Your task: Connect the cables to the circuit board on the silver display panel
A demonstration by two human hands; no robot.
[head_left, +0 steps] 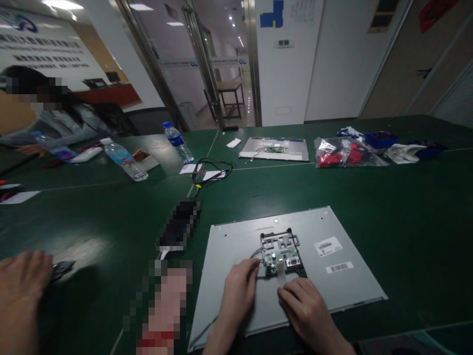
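A flat grey metal display panel (351, 283) lies back side up on the green table before me. At its middle sits a black plastic bracket (279, 240), with a green circuit board (273, 261) at the bracket's near end. My left hand (238, 288) is closed at the left edge of the board, fingertips beside a thin grey cable (255, 253); what they pinch is hidden. Just below the board, my right hand (305, 303) is closed on the lower end of a flat ribbon cable (281, 272), which runs up onto the board.
Another person's hand (25, 276) rests at far left near a small dark object (62, 270). A phone (179, 224) lies left of the panel. Behind are water bottles (125, 160), a coiled black cable (212, 172), a second panel (288, 150) and a plastic bag (347, 153).
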